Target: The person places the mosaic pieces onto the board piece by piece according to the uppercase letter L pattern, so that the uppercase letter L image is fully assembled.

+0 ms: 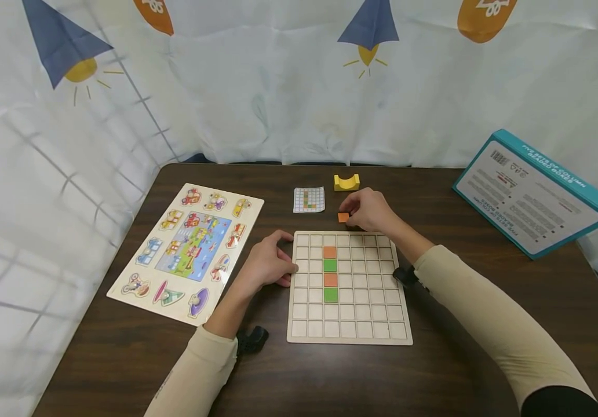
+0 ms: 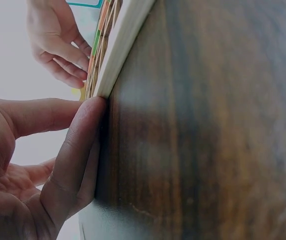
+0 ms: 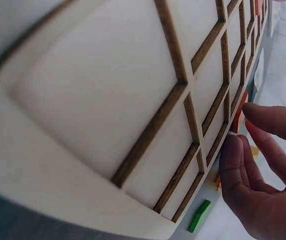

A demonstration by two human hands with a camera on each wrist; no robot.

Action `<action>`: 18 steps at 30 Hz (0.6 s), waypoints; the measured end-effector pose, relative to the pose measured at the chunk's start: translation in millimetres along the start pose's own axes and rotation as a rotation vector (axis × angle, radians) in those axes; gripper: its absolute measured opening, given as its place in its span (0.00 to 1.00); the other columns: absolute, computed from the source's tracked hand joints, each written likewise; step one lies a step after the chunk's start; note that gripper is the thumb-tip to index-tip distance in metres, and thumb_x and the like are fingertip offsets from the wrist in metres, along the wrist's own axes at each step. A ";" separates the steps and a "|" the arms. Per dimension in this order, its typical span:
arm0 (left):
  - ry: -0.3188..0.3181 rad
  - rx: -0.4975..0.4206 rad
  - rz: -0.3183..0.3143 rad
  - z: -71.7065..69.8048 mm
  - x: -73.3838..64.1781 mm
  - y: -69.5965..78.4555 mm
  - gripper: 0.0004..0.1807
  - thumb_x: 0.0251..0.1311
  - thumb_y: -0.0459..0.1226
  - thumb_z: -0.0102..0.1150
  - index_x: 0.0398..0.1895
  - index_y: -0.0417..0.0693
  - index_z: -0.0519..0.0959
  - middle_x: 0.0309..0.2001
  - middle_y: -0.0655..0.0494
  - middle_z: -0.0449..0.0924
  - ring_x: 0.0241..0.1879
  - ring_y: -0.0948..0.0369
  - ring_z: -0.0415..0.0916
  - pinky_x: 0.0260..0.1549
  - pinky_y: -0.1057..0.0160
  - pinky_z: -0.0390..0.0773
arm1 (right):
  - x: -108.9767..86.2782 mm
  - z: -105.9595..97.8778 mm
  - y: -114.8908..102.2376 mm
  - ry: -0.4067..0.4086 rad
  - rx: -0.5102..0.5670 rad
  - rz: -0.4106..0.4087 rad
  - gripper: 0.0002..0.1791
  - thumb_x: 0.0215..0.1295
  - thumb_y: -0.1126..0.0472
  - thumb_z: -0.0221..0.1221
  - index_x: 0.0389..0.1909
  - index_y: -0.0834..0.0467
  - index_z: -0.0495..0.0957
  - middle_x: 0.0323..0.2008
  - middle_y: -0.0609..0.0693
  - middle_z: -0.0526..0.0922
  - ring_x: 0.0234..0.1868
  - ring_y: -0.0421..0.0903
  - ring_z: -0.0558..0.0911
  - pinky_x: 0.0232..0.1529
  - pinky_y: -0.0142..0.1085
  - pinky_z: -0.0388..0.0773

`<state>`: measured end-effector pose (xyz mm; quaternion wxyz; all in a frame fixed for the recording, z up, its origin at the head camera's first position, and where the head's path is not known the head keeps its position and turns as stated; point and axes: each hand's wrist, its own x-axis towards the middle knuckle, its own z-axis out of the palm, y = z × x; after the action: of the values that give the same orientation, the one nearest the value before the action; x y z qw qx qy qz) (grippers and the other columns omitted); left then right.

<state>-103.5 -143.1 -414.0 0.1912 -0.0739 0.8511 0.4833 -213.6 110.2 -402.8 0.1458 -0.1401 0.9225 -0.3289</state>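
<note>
Right hand (image 1: 369, 209) pinching orange tile (image 1: 343, 218) lying at its left, beyond board (image 1: 364, 313); left hand (image 1: 269, 262) gripping board's left edge.

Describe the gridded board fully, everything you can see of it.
The gridded board is flat, squarish and pale, apparently wood, with raised strips forming seven columns of square cells. In the third column from the left in the head view, rows two to five from the far edge hold squares: orange, green, orange, green. The other visible cells look whitish. It lies on the dark table, and the left hand touches its left edge.
</note>
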 end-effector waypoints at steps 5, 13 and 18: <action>-0.007 -0.008 -0.001 0.0 0.0 -0.7 0.37 0.55 0.26 0.72 0.69 0.48 0.71 0.36 0.43 0.83 0.20 0.56 0.84 0.20 0.57 0.90 | 2.8 1.6 0.2 -0.012 0.008 0.029 0.15 0.59 0.69 0.71 0.49 0.60 0.88 0.44 0.56 0.87 0.47 0.53 0.81 0.51 0.46 0.83; -0.002 -0.008 0.000 0.1 -0.1 -0.4 0.37 0.56 0.26 0.71 0.70 0.48 0.71 0.36 0.43 0.83 0.20 0.56 0.85 0.20 0.57 0.90 | 4.7 4.6 2.0 -0.005 0.011 0.036 0.14 0.60 0.69 0.70 0.48 0.59 0.88 0.43 0.56 0.86 0.46 0.52 0.80 0.48 0.44 0.83; -0.002 0.001 0.002 0.2 -0.4 0.2 0.37 0.56 0.26 0.71 0.69 0.48 0.70 0.36 0.43 0.83 0.20 0.56 0.85 0.20 0.58 0.90 | 4.4 5.8 2.7 0.004 0.019 0.043 0.13 0.61 0.70 0.69 0.47 0.60 0.88 0.42 0.55 0.86 0.45 0.51 0.79 0.47 0.42 0.82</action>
<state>-103.1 -142.9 -413.8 0.1916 -0.0724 0.8512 0.4831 -216.0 107.3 -409.6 0.1523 -0.1180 0.9225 -0.3345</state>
